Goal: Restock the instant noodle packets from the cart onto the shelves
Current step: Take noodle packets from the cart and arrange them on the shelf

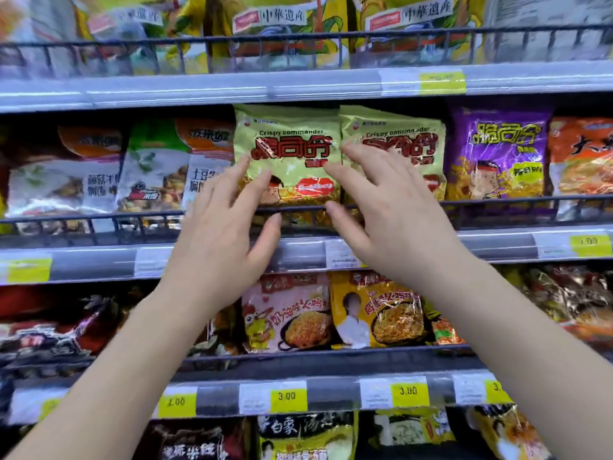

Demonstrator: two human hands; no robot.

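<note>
The left hand (225, 234) and right hand (388, 207) are raised side by side, fingers straight and spread, gripping nothing. Between them a green Crispy commander packet (292, 151) stands upright on the middle shelf (497, 247), behind the wire rail (497, 202). Left fingertips lie over its lower left edge, right fingertips over its right edge and the second green packet (401, 127) just beside it. A purple packet (497, 154) stands further right
</note>
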